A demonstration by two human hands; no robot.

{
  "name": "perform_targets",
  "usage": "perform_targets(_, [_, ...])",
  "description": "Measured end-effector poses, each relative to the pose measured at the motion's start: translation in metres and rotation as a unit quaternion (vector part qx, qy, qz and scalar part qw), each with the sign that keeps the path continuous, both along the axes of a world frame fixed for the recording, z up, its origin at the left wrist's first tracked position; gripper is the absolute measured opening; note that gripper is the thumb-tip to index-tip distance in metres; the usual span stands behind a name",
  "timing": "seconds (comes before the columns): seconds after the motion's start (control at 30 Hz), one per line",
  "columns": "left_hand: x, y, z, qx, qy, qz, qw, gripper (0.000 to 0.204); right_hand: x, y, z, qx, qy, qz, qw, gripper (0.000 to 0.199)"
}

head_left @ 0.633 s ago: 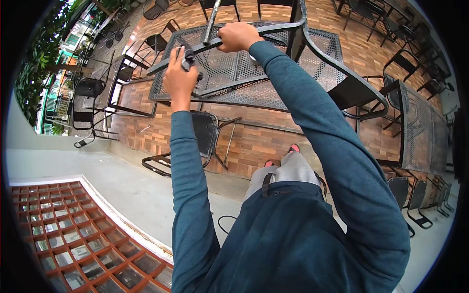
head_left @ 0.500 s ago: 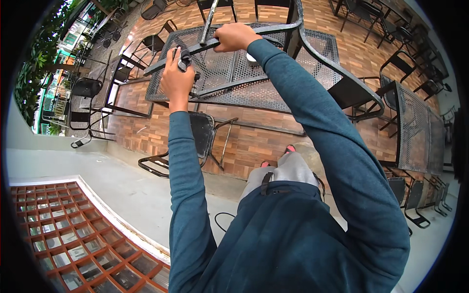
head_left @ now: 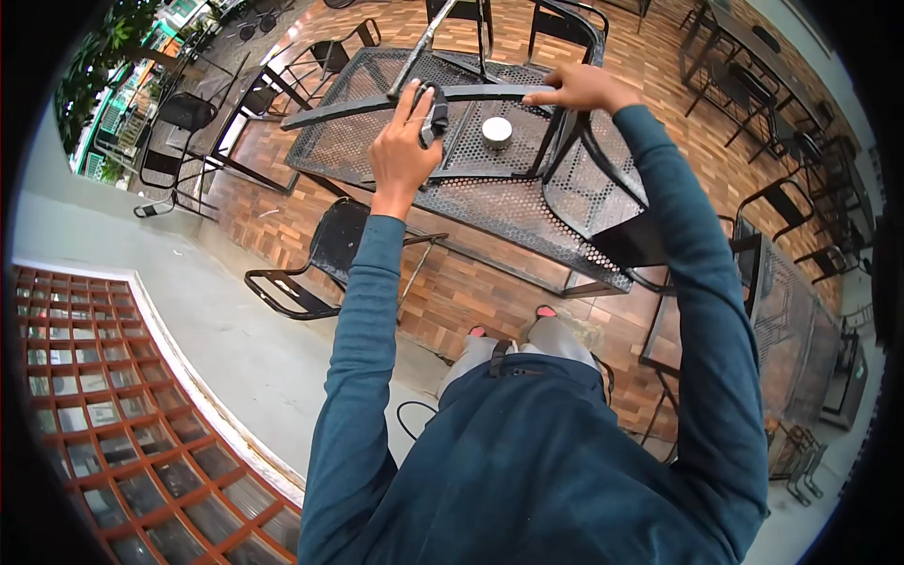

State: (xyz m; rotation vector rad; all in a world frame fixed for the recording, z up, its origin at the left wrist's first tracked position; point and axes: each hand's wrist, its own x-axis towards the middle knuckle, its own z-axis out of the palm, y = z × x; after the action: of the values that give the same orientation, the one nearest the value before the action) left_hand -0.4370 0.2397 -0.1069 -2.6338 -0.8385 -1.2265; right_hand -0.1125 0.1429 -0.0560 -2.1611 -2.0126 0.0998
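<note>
A metal chair frame lies tipped on the black mesh table, and its long grey bar runs across in front of me. My left hand is closed around a dark grey and black bundled thing, held against the bar; whether it is cloth or sponge I cannot tell. Farther right, my right hand grips the same bar with thumb and fingers. Between my hands, on the nearer side of the bar, a small round tin with a white top stands on the mesh.
A black chair stands at the table's near left side. Another mesh table is at the right, with more chairs and tables beyond it. A low grey wall and a red-brown lattice lie at the lower left.
Both hands have shifted right along the bar, the right one farther. The white-topped tin, partly covered by my right arm before, now shows fully. The whole view has turned a little.
</note>
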Motion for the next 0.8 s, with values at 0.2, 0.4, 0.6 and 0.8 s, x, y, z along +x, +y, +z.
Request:
perform_targets(0.2, [0.018, -0.001, -0.009, -0.012, -0.009, 0.083, 0.996, 0.067, -0.001, -0.001, -0.044, 0.268, -0.065, 0.056, 0.960, 0.071])
perform_targets(0.4, [0.023, -0.003, 0.001, -0.084, 0.007, 0.141, 0.986, 0.064, -0.009, -0.007, -0.041, 0.251, -0.036, 0.013, 0.967, 0.064])
perform_targets(0.6, [0.032, -0.001, -0.011, -0.029, -0.012, 0.152, 0.988, 0.062, -0.003, -0.010, -0.039, 0.295, -0.041, 0.045, 0.954, 0.060])
perform_targets(0.8, [0.038, -0.002, -0.010, 0.014, -0.006, 0.129, 0.992, 0.064, 0.001, -0.006, -0.041, 0.283, -0.013, 0.038, 0.958, 0.064])
